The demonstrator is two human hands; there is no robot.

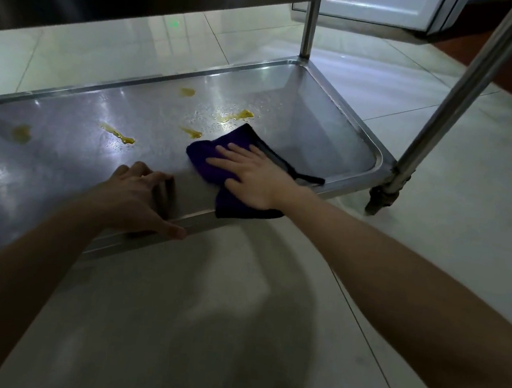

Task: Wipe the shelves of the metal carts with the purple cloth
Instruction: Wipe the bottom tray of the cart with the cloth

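one flat right hand (253, 178) atop purple cloth (208, 161), left hand (132, 194) tight around shelf rim (199, 219)

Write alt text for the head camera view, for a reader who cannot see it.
A right hand presses a purple cloth flat on a metal cart's bottom shelf, beside several yellow stains. The left hand grips the shelf's front rim; a tiled floor lies around the cart.

Left grip (135, 201) clasps the shelf rim (200, 218); right grip (250, 177) lies flat, outstretched.
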